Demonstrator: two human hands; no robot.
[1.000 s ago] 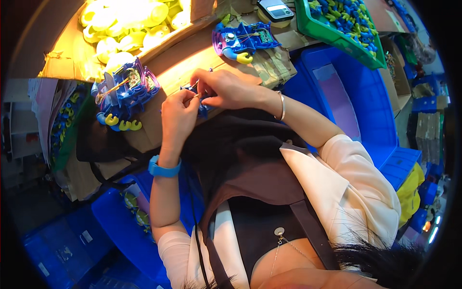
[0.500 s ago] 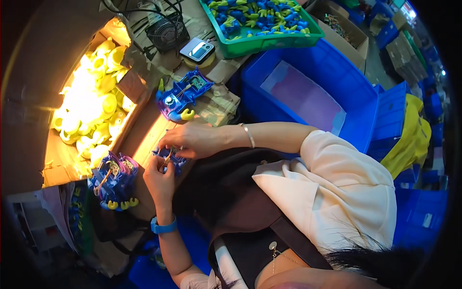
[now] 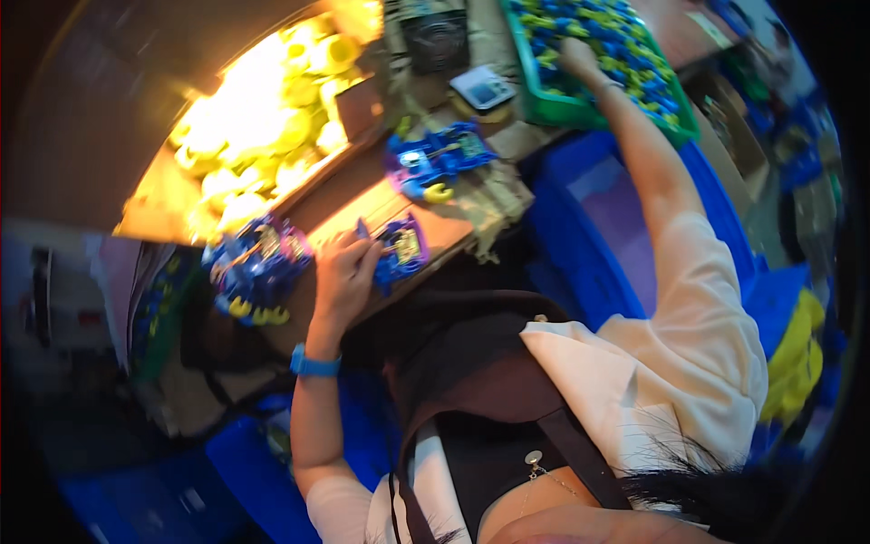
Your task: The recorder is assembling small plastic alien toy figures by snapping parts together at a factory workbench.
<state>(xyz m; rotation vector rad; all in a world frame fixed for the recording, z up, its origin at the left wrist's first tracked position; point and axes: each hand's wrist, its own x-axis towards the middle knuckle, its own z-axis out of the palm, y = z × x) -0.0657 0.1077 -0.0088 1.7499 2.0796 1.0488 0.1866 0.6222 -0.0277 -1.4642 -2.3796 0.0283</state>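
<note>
My left hand (image 3: 343, 270) is closed on the edge of a blue plastic toy shell (image 3: 401, 248) with a small circuit board and purple trim, resting on the cardboard-covered bench. Far to the right, my right hand (image 3: 580, 62) reaches down into a green tray (image 3: 553, 112) of small blue and yellow plastic parts (image 3: 594, 27). Its fingers are partly hidden and blurred among the parts. Another blue toy shell (image 3: 439, 161) with yellow claw-like pieces lies open beyond the left hand. Left of that hand sits a cluster of blue shells (image 3: 254, 263) with wires and yellow claws.
A brightly lit cardboard box (image 3: 159, 204) of yellow rounded parts (image 3: 294, 131) stands at the far left. A small device with a screen (image 3: 483, 88) and a dark fan (image 3: 435, 41) sit at the back. A large blue bin (image 3: 725, 227) is below the green tray.
My right hand has left the toy shell and moved far right into the green tray. My left hand stays at the shell. The whole view has shifted and tilted.
</note>
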